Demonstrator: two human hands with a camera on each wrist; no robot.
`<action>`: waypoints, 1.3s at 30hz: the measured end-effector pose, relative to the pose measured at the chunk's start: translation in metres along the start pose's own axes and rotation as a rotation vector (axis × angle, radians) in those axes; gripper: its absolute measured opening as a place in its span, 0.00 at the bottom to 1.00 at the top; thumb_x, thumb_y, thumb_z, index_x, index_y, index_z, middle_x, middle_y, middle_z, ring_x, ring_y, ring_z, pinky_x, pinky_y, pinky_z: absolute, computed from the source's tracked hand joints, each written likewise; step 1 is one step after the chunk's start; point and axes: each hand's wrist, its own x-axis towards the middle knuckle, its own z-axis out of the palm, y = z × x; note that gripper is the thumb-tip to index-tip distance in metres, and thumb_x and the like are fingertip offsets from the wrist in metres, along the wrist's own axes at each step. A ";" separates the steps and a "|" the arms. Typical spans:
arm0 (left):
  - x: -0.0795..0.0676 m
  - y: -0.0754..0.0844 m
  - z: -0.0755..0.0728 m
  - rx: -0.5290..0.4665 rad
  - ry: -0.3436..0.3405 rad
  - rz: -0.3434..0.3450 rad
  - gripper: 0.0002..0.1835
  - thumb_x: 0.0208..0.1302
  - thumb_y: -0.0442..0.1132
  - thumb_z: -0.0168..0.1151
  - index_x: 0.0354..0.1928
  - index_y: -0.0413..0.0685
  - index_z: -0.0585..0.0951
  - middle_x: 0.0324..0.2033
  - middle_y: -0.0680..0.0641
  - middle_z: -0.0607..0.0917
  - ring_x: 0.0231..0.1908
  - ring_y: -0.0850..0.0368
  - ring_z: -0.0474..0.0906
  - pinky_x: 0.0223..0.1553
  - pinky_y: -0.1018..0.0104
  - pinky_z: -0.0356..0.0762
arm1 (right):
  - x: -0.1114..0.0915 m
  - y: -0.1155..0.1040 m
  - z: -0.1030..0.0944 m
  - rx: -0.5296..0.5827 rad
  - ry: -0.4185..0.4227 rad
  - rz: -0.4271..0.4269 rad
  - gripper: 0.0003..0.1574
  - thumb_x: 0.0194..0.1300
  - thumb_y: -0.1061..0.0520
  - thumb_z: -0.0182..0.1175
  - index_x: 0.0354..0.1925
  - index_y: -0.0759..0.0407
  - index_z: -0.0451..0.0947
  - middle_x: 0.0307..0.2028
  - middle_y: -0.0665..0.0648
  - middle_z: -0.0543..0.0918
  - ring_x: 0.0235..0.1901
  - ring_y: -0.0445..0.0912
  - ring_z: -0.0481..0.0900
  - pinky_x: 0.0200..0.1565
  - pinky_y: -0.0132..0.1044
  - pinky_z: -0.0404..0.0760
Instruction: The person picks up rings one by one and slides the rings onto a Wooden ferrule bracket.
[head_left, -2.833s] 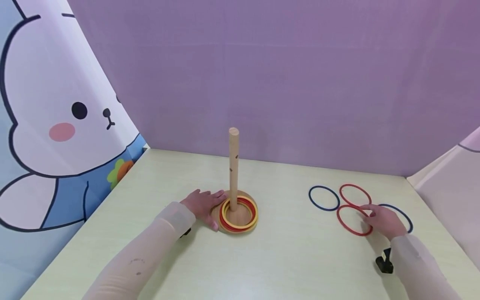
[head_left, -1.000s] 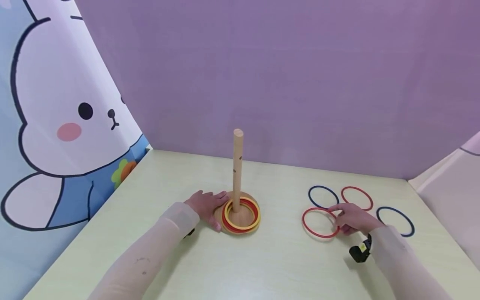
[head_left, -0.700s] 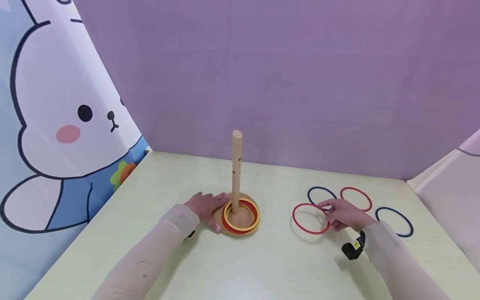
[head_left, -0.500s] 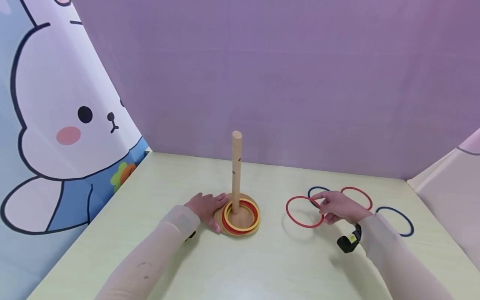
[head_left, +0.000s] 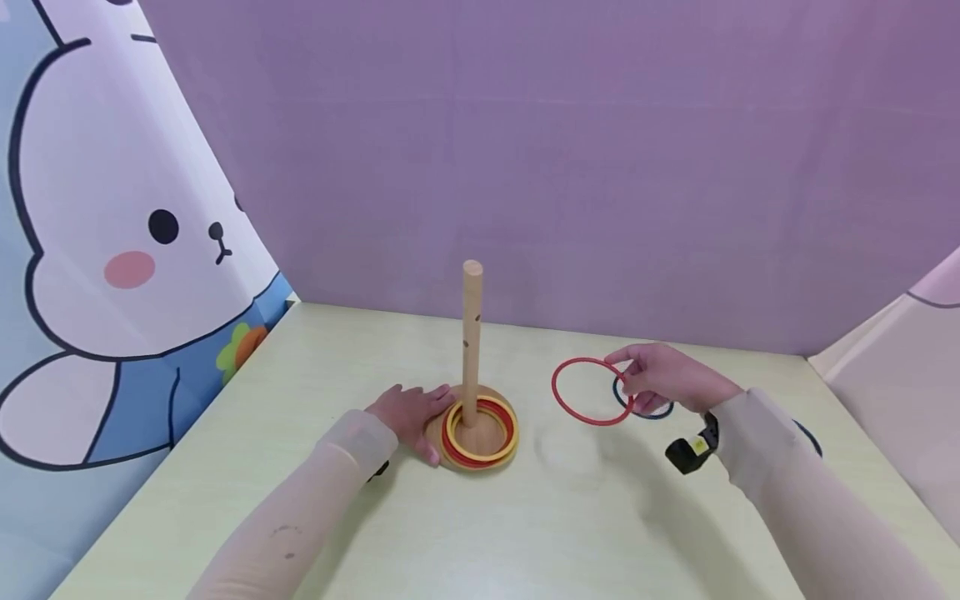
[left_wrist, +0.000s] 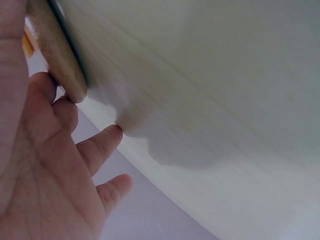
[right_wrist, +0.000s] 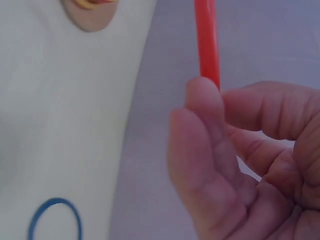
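Observation:
My right hand (head_left: 667,377) pinches a red ring (head_left: 573,412) by its right side and holds it up over the table, its shadow showing below. In the right wrist view, thumb and fingers close on the red ring (right_wrist: 207,45). Left of it stands a wooden peg (head_left: 471,333) on a round wooden base (head_left: 480,433). Yellow and red rings (head_left: 516,433) lie stacked around the peg's foot. My left hand (head_left: 408,417) rests with spread fingers at the base's left edge. In the left wrist view, its fingers touch the rim of the wooden base (left_wrist: 57,55).
A blue ring (head_left: 654,416) lies on the table behind my right hand. Another blue ring (head_left: 808,435) shows partly past my right sleeve. The other red ring is hidden behind the right hand and forearm. A purple cloth (head_left: 600,183) borders the pale table (head_left: 525,533) at the back.
My right hand took hold of the nearer red ring, slid it left, then lifted it off the table and brought it up and left. The left hand stays at the base.

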 end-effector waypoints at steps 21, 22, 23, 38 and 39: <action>0.000 -0.001 0.001 -0.003 0.002 -0.003 0.54 0.44 0.64 0.72 0.73 0.57 0.60 0.71 0.51 0.60 0.64 0.39 0.65 0.62 0.40 0.59 | -0.005 -0.082 -0.002 0.120 0.083 -0.144 0.32 0.66 0.68 0.54 0.67 0.68 0.62 0.37 0.61 0.77 0.25 0.46 0.80 0.37 0.38 0.83; 0.000 -0.001 0.001 -0.004 0.002 0.001 0.54 0.44 0.63 0.72 0.73 0.56 0.60 0.71 0.51 0.60 0.64 0.39 0.65 0.62 0.40 0.60 | -0.006 -0.084 -0.002 0.148 0.095 -0.157 0.32 0.67 0.68 0.54 0.68 0.68 0.61 0.36 0.61 0.78 0.25 0.46 0.80 0.37 0.37 0.83; 0.000 -0.001 0.000 -0.003 0.002 0.002 0.54 0.44 0.64 0.72 0.73 0.56 0.60 0.71 0.51 0.60 0.64 0.39 0.66 0.62 0.40 0.60 | -0.006 -0.086 -0.002 0.173 0.106 -0.168 0.32 0.67 0.67 0.54 0.68 0.68 0.61 0.35 0.60 0.78 0.25 0.45 0.80 0.38 0.36 0.83; 0.001 0.000 0.000 0.013 -0.013 -0.004 0.54 0.44 0.64 0.72 0.73 0.55 0.60 0.72 0.51 0.60 0.63 0.39 0.66 0.61 0.41 0.62 | -0.013 -0.111 0.008 0.559 0.210 -0.290 0.36 0.68 0.65 0.55 0.71 0.64 0.57 0.34 0.55 0.81 0.26 0.42 0.82 0.38 0.32 0.82; 0.001 0.000 -0.001 0.019 -0.017 -0.007 0.54 0.44 0.64 0.71 0.73 0.56 0.59 0.72 0.51 0.60 0.64 0.40 0.66 0.62 0.41 0.62 | -0.013 -0.112 0.009 0.582 0.217 -0.296 0.36 0.68 0.65 0.55 0.71 0.64 0.58 0.33 0.55 0.81 0.26 0.42 0.82 0.38 0.32 0.82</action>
